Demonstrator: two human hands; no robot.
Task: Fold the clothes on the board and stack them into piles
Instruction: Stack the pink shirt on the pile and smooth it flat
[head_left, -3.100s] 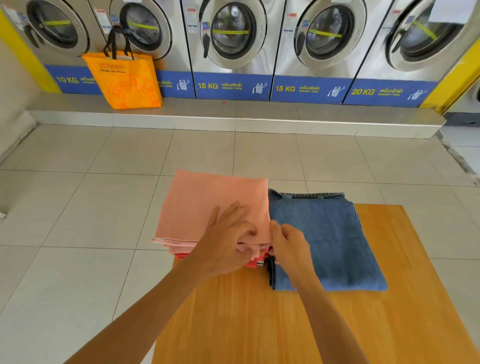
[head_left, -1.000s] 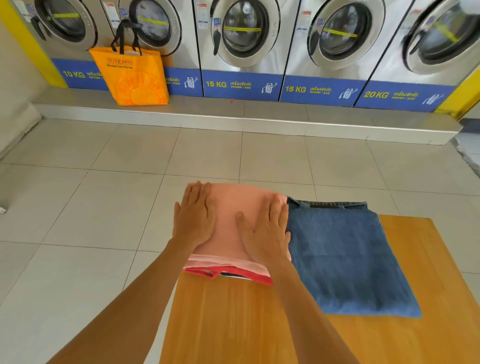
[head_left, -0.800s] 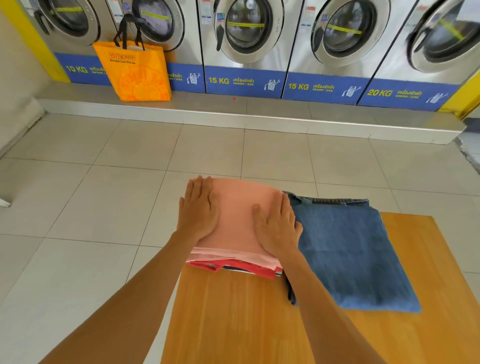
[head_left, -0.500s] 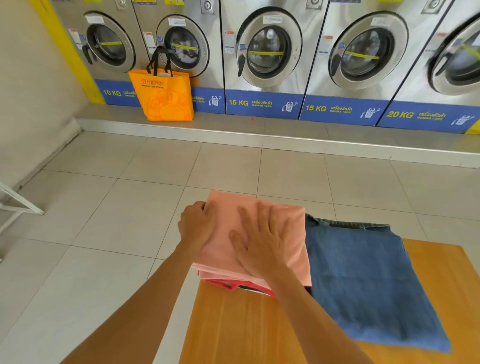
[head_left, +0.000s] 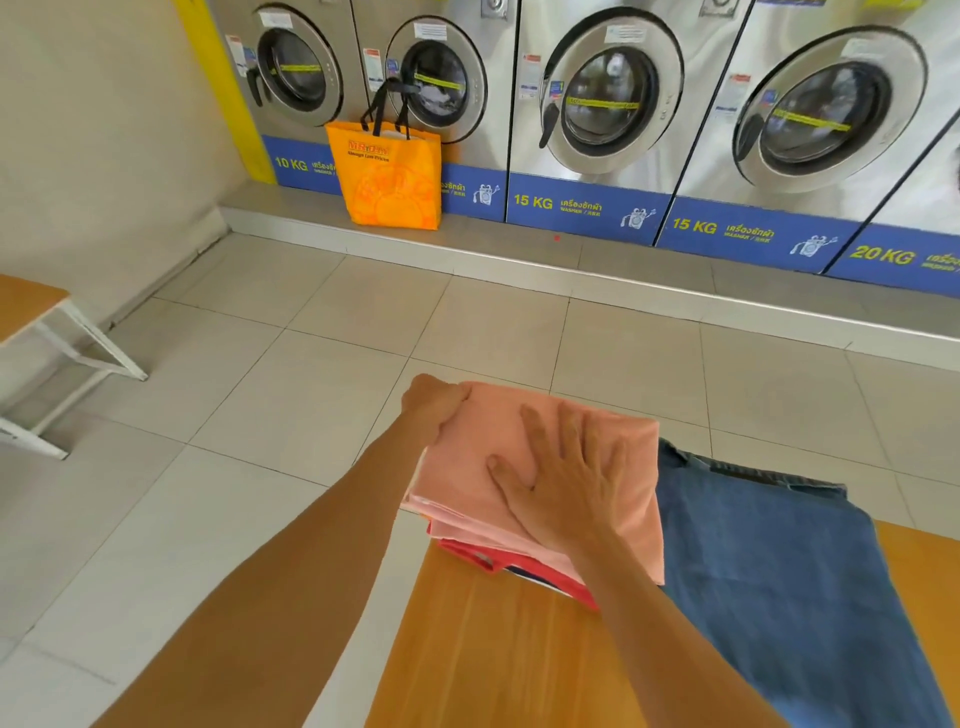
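A pile of folded clothes sits at the far left corner of the wooden board (head_left: 498, 654), with a folded pink garment (head_left: 618, 457) on top and a red garment (head_left: 524, 564) showing beneath it. My left hand (head_left: 434, 402) grips the pile's far left corner, fingers curled around the edge. My right hand (head_left: 566, 478) lies flat on the pink garment, fingers spread. Folded blue jeans (head_left: 784, 587) lie on the board just right of the pile, touching it.
A row of steel washing machines (head_left: 608, 98) stands on a raised step across the tiled floor. An orange shopping bag (head_left: 389, 182) leans on the step. A wooden bench with white legs (head_left: 31, 332) is at the left edge.
My left hand went from lying flat on the pink garment to gripping the pile's left corner. My right hand slid toward the pile's middle. The view swung left.
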